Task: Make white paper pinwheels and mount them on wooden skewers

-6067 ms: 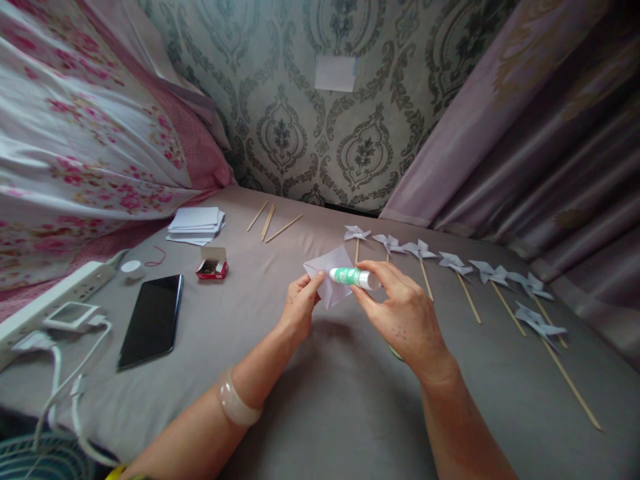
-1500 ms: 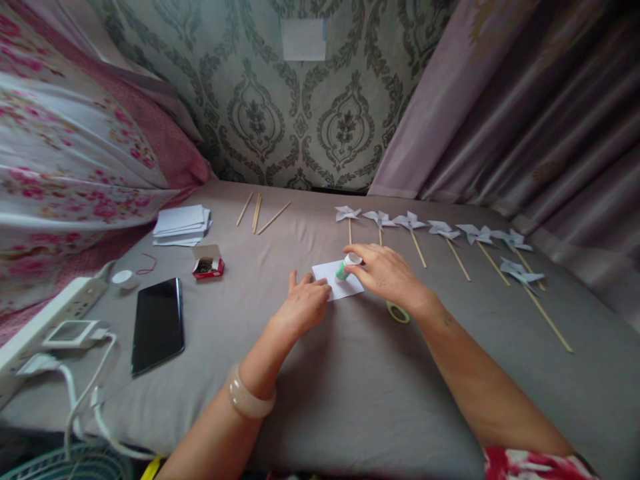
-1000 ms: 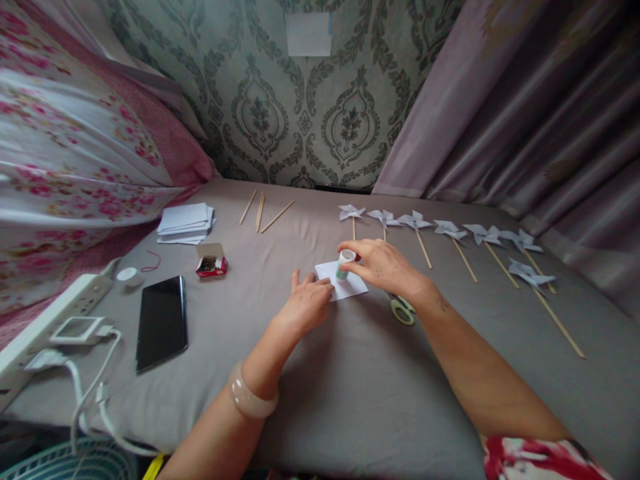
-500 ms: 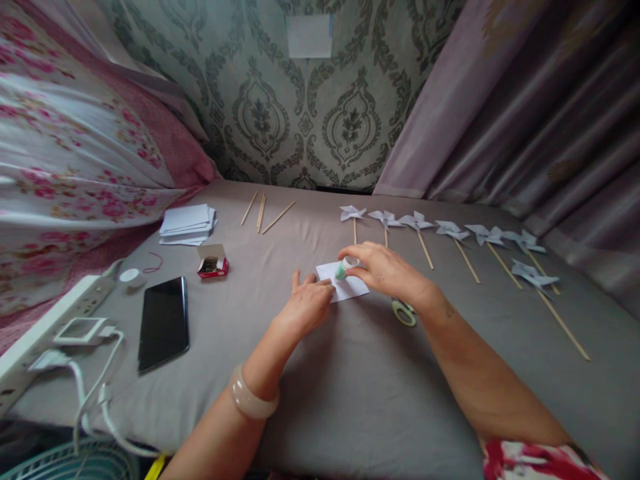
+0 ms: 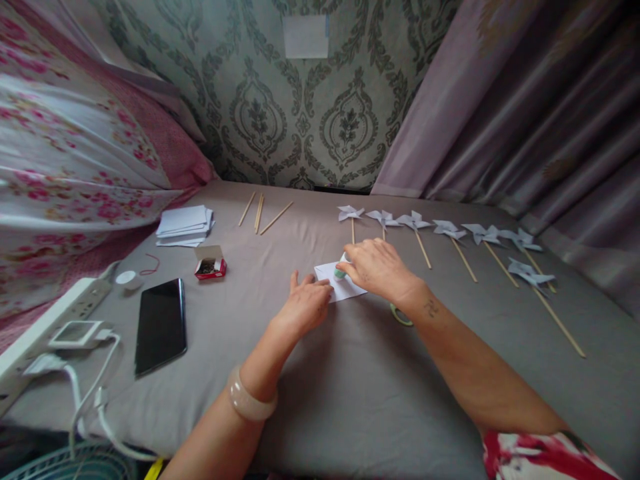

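One white power strip [image 5: 84, 301] lies at the far left on the grey cloth [image 5: 350, 400], and a white charger [image 5: 77, 335] with its cable is just beside it. Next to these come a small round white thing [image 5: 129, 280], a curl of red thread [image 5: 150, 271] and a black phone [image 5: 161, 327]. Behind the phone, a stack of white papers [image 5: 183, 225] rests, slightly uneven at its edges. To the right there is a small red box [image 5: 210, 268], its flap raised, with small dark pieces inside. Farther back lie several thin wooden sticks [image 5: 259, 213], some close together.

In the middle, the left hand [image 5: 307, 300] has its grip apart: the fingers are spread, and the tips touch the left edge of a folded white paper [image 5: 346, 291], which lies flat on the cloth. Over this paper, the grip of the right hand [image 5: 381, 267] is clamped on a green and white glue stick [image 5: 341, 273], whose lower end is at the paper; the fingers hide its upper part. Under the right forearm, a pale green ring [image 5: 396, 317] shows only partly. At the right, seven white paper pinwheels [image 5: 449, 230] on sticks lie in a slanting row.
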`<state>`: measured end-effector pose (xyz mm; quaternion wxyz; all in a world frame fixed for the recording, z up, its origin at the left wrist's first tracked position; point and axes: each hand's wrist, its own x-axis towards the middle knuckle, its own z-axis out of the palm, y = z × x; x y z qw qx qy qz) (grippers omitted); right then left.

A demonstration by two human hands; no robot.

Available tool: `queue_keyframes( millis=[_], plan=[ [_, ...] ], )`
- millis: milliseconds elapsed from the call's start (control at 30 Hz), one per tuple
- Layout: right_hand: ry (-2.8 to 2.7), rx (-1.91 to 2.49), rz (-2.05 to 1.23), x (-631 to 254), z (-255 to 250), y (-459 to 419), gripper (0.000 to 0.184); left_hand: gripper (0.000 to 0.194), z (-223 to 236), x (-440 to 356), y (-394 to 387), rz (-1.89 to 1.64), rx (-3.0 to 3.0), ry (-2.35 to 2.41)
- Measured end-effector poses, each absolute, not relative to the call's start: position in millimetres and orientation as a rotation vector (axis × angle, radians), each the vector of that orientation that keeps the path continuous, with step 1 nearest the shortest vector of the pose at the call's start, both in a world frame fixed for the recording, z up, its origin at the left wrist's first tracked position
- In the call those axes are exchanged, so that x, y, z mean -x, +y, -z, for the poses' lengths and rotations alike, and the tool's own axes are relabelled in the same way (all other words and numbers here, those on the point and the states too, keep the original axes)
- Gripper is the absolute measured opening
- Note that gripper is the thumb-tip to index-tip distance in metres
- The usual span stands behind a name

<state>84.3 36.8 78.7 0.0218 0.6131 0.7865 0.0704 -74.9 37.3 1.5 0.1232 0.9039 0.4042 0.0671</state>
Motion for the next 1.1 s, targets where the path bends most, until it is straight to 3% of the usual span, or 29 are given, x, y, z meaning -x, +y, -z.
queue_keyframes(
  millis=[133, 667, 767, 833, 933, 1000, 1067, 1100],
  plan=[
    [2.573, -1.688, -0.117, -93.6, -82.9, 40.9, 0.017, 0.027, -3.3, 74.8, 37.5, -0.195, -2.632, 1.175],
    [2.568, -1.379, -0.216, -83.7, -101.8, 39.6, 0.024, 0.029, -1.2, 73.8, 37.8, -0.144, -2.627, 1.229],
    [2.66, -1.573, -0.152, -110.6, -109.8, 38.5, 0.019, 0.029, 1.2, 74.8, 40.7, -0.201, -2.581, 1.229],
    [2.8, -1.993, -0.07, -132.2, -112.9, 33.4, 0.022, 0.027, 0.1, 75.1, 45.0, -0.296, -2.491, 1.236],
    [3.074, -2.721, 0.532, -153.3, -105.4, 21.2, 0.028, 0.024, -8.0, 75.7, 52.7, -0.543, -2.2, 1.254],
    [3.021, -2.897, 1.543, -153.9, -91.9, 12.0, 0.029, 0.025, -16.3, 76.3, 56.2, -0.818, -1.9, 1.225],
    [2.499, -2.662, 2.733, -144.5, -75.2, 3.1, 0.029, 0.026, -24.1, 75.9, 56.8, -1.076, -1.589, 1.112],
    [2.151, -2.47, 3.157, -137.2, -66.9, -1.1, 0.029, 0.026, -27.1, 75.1, 56.0, -1.163, -1.463, 1.031]
  ],
)
